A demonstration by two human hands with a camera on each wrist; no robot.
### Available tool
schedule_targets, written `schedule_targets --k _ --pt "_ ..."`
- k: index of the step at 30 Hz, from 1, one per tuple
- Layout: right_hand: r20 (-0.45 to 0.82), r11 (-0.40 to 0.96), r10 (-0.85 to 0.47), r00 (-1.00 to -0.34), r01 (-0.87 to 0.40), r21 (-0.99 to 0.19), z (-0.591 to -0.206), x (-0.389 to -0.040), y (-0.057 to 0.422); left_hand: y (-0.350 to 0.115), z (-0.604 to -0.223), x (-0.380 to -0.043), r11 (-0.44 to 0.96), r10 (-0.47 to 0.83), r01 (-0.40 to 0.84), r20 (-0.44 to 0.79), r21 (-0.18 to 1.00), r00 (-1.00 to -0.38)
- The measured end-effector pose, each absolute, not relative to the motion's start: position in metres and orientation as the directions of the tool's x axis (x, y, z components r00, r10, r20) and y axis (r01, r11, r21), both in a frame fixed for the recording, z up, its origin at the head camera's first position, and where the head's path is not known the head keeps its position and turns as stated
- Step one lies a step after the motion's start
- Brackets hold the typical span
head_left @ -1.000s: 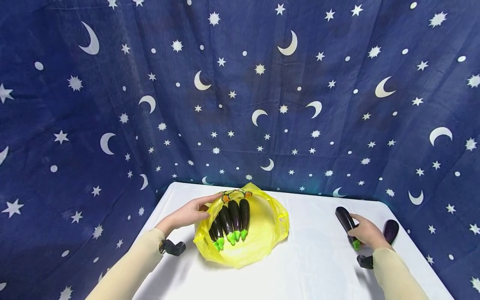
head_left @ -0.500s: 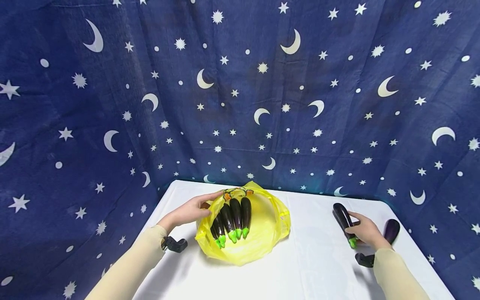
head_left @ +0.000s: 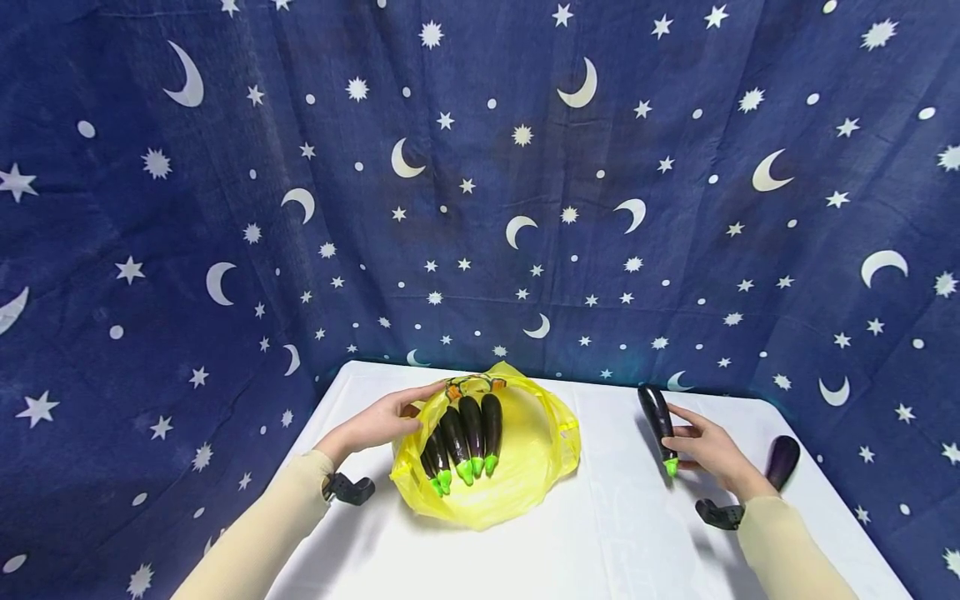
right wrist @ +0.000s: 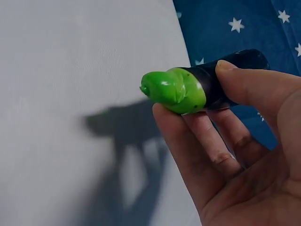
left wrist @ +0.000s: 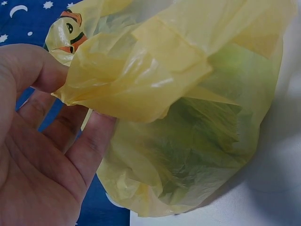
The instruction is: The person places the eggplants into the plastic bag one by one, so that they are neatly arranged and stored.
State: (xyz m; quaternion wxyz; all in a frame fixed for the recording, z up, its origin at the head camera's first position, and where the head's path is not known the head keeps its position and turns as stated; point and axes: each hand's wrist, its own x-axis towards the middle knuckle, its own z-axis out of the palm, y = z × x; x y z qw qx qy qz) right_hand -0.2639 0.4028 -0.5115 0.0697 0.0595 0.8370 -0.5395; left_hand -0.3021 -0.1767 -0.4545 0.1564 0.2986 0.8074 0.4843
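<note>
In the head view my left hand (head_left: 378, 423) pinches the left rim of a yellow plastic bag (head_left: 517, 496), whose mouth gapes toward me. Several dark purple eggplants (head_left: 472, 429) with green stem ends lie side by side in its left half. Thumb and fingers hold the bag's edge (left wrist: 141, 80) in the left wrist view. On the right, my right hand (head_left: 708, 450) grips another eggplant (head_left: 654, 412) near its green end. The right wrist view shows that green cap (right wrist: 174, 89) above the tabletop, its shadow falling on the cloth.
One more eggplant (head_left: 783, 462) lies near the table's right edge, beyond my right wrist. A white cloth covers the table (head_left: 600, 550). Dark blue curtains (head_left: 480, 208) with moons and stars rise around the back and sides.
My right hand has carried its eggplant leftward and slightly up in the view, away from the eggplant at the right edge. The left hand and bag have stayed in place.
</note>
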Motion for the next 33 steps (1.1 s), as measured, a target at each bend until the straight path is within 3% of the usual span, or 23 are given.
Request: schedule_targets --k 20,33 --pt "-0.111 0.164 -0.139 -0.984 0.087 -0.983 -0.503 -0.264 0.365 -0.177 -0.454 -0.303 0.359 0.625 0.318 0.027 0.877 -0.780" --pt "-0.105 0.110 -0.201 -0.974 0.084 -0.990 -0.492 -0.262 0.333 -0.176 -0.454 -0.303 0.366 0.625 0.320 0.024 0.874 -0.780"
